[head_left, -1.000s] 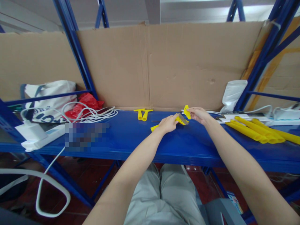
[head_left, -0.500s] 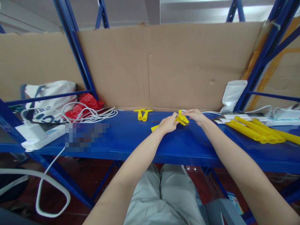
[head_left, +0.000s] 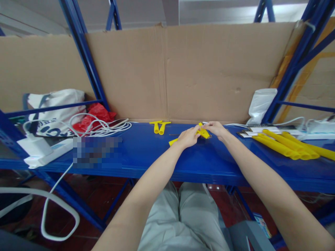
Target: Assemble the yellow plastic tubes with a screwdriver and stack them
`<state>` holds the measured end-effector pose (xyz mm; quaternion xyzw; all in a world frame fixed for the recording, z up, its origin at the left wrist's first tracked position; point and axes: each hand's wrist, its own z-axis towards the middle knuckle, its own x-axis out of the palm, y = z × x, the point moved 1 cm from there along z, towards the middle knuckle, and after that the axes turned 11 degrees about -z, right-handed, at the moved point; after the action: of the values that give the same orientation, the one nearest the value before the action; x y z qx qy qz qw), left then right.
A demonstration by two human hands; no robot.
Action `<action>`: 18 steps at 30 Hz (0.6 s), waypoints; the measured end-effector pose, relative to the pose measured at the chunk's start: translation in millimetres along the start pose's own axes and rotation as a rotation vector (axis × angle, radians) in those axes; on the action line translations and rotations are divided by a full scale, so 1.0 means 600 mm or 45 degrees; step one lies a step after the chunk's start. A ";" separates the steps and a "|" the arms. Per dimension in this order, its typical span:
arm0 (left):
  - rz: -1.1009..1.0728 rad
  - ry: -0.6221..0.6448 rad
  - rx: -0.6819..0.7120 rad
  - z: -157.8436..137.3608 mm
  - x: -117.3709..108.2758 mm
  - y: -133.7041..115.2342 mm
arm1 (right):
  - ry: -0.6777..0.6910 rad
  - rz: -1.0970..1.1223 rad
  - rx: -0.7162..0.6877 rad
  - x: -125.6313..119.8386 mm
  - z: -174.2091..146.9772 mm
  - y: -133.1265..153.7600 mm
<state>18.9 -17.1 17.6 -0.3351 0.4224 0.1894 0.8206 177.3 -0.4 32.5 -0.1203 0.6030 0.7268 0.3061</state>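
Over the middle of the blue shelf top, my left hand [head_left: 187, 137] is closed around a yellow T-shaped plastic tool [head_left: 203, 133]. The tool's wide end shows between my hands, and a yellow end pokes out behind the left wrist. My right hand [head_left: 216, 129] pinches at the far edge of that wide end, fingertips bent inward. A small whitish bit shows by those fingertips, too small to name. Farther back to the left, two similar yellow T-shaped tools [head_left: 162, 128] lie side by side with hollow handles facing me.
Several yellow tubes [head_left: 288, 148] lie at the right on the shelf top [head_left: 146, 157]. Left are a white power strip [head_left: 49, 153], coiled white cable [head_left: 110, 129], red plastic bag [head_left: 98, 115] and cloth bag [head_left: 60, 104]. A cardboard panel [head_left: 209, 73] closes the back.
The yellow tool's wide end has turned slightly between my hands, and my right fingers have shifted a little left toward it. Everything else stays in place.
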 end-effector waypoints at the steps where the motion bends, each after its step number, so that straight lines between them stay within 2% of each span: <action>1: -0.009 -0.006 -0.001 0.001 0.000 0.001 | -0.010 -0.006 -0.014 0.001 0.000 -0.001; 8: -0.016 -0.045 -0.011 0.001 -0.001 0.003 | -0.109 -0.016 -0.054 0.004 -0.002 0.002; 12: -0.010 -0.085 -0.050 0.001 -0.003 0.003 | -0.173 -0.129 -0.063 -0.009 0.009 -0.005; 15: -0.008 -0.080 -0.062 0.002 -0.002 0.004 | -0.234 -0.431 -0.044 -0.030 0.020 -0.023; 18: -0.013 -0.072 -0.066 0.002 -0.001 0.005 | -0.291 -0.910 0.011 -0.057 0.030 -0.050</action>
<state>17.8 -14.2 17.5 -0.3528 0.3922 0.2056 0.8243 225.4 8.7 31.3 -0.2399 0.4881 0.5803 0.6061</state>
